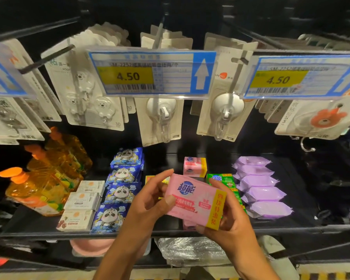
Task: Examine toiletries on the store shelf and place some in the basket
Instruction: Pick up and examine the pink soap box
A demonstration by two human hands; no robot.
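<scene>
Over the front edge of the shelf (303, 209), roughly mid-way along, I've got the pink soap pack (192, 201) up in both hands. It's clear of the shelf surface and tilted, with the yellow-banded end lower.

The left hand (150, 199) has its thumb pressed on the front face near the left end, and the fingers are curled over the top edge. The right hand (230, 219) grips the yellow-band end, with fingers wrapped behind it and the thumb under the bottom corner. So both hands are closed round the pack, neither one is loose.

What's on the shelf around it:
- a second pink pack (194, 166) sits further back, towards the rear edge
- green soap packs (222, 179) are just behind my right fingers, partly hidden
- a row of purple packets (259, 184) runs front to back, right of the green ones
- blue panda packets (119, 190) are lined up left of my left hand
- white soap boxes (83, 205) are stacked beside the panda packets, nearer the front edge
- orange pump bottles (45, 184) are at the left end

Hanging above it all are carded hooks (162, 118) and two price tags — the left tag (127, 75) and the right tag (277, 79) both read 4.50.
</scene>
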